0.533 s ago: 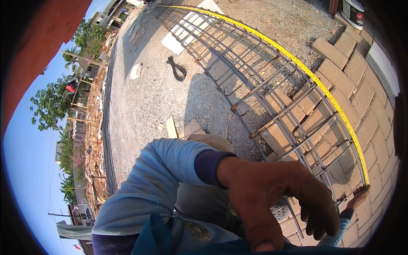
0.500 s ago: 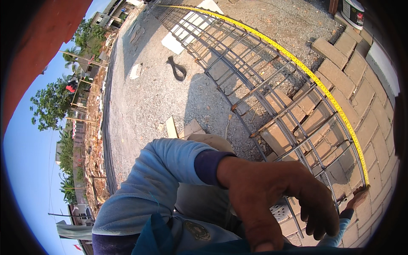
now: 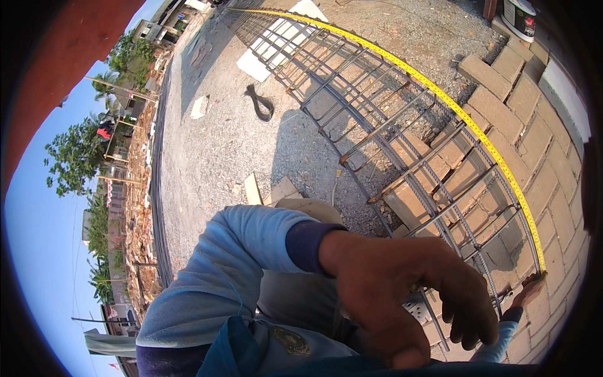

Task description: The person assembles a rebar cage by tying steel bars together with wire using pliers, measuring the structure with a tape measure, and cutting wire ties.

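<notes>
Measuring tape, yellow, lies along the right long side of the rebar cage, from the far end to the near right corner. It bows along the frame edge, probably mostly fisheye bend. Cage runs from gravel at the far end onto block pavers near the person, past their broken left edge.

Change in the last half second: small. View shifted a touch; left hand turned slightly, its thumb now nearer the fingertips. Tape and cage keep the same lie against each other. Right hand stays at the tape's near end, by the cage's near right corner. So the measure line looks undisturbed; judged a steady hold rather than a reset.

Left fingers: loosely curled, moderate gap to thumb, nothing visible in them; hand hangs in front of the near part of the cage, blocking some bars. Contact with bars: can't tell. Right fingers: tips at the tape end, looks like touching; pinching or only pressing, can't tell, too small and partly hidden.

Around: dark tie-wire bundle on gravel left of the cage, white sheet under its far part, bucket beyond the pavers' far edge.
</notes>
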`<state>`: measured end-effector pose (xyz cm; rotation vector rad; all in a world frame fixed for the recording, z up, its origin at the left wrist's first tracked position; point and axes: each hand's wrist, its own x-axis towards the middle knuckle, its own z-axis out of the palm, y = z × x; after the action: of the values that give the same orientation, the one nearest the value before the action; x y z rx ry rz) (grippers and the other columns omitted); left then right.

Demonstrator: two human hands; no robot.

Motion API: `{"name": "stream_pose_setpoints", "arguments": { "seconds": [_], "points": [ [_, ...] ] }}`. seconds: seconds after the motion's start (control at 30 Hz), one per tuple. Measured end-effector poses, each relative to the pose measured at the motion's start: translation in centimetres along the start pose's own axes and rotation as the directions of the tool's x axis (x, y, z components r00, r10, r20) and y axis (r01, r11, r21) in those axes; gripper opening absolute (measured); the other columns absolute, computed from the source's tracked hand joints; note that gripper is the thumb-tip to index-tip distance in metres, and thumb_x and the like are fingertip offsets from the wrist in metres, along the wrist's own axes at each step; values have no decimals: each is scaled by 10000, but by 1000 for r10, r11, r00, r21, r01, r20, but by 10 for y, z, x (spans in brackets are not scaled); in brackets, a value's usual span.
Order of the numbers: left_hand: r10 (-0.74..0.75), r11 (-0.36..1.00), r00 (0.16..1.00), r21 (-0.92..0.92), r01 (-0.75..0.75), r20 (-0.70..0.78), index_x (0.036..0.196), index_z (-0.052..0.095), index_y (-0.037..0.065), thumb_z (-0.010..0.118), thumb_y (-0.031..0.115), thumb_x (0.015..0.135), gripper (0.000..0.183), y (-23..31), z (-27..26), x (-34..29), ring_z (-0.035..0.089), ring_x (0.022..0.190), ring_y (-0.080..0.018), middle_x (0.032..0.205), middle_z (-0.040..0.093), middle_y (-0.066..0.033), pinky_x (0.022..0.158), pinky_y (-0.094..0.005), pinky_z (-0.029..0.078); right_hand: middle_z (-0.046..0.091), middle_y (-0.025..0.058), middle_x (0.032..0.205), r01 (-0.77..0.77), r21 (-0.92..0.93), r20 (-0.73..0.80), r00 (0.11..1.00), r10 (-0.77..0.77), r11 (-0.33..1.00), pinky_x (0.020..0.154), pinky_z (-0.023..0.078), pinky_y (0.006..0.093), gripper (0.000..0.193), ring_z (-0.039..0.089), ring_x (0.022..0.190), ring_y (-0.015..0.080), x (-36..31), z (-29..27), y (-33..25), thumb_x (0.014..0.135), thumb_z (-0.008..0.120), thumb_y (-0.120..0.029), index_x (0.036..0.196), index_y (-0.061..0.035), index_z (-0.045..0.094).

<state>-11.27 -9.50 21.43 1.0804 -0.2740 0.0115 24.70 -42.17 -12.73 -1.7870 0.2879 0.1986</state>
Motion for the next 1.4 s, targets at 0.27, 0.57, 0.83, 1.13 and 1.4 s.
{"name": "stream_pose_setpoints", "arguments": {
  "seconds": [0.27, 0.57, 0.83, 1.13, 1.4],
  "points": [
    [-19, 999, 1000, -41, 19, 8, 1189, 607, -12, 825, 472, 707, 717, 3, 2, 0, 641, 947, -189, 1024, 666, -98, 817, -318, 490, 382, -25, 628, 34, -20, 4, 999, -34, 999, 516, 298, 258, 418, 359, 544, 94, -4, 0, 2, 960, 488, -496, 743, -141, 452],
    [300, 953, 954, -62, -297, 32, 1207, 587, -99, 803, 517, 688, 834, -23, 2, 8, 630, 1023, -262, 1125, 648, -196, 882, -359, 489, 389, -22, 637, 36, -34, -7, 999, -36, 999, 519, 301, 259, 415, 371, 551, 99, -8, 5, 6, 960, 485, -495, 752, -137, 455],
    [295, 950, 955, -97, -295, -19, 1205, 588, -101, 785, 542, 696, 843, -25, 7, 8, 632, 1018, -264, 1117, 649, -207, 885, -363, 488, 397, -24, 629, 24, -26, -12, 1000, -24, 999, 516, 295, 256, 423, 375, 549, 95, -11, 7, 0, 958, 487, -506, 751, -137, 467],
    [224, 974, 974, -38, -223, 30, 1202, 595, -93, 759, 569, 709, 842, -8, 2, 7, 632, 1019, -271, 1104, 652, -209, 893, -372, 486, 388, -26, 629, 4, -38, 26, 1000, -3, 999, 512, 290, 256, 422, 365, 547, 94, -10, 8, -1, 957, 488, -508, 754, -138, 467],
    [-8, 998, 1000, -56, 10, 23, 1194, 604, -17, 820, 482, 708, 730, -1, 1, 2, 638, 942, -200, 1033, 650, -110, 824, -332, 495, 385, -29, 632, 68, -13, -13, 998, -68, 998, 507, 287, 253, 411, 356, 543, 89, -10, 6, -2, 962, 483, -498, 768, -137, 469]
  ]
}}
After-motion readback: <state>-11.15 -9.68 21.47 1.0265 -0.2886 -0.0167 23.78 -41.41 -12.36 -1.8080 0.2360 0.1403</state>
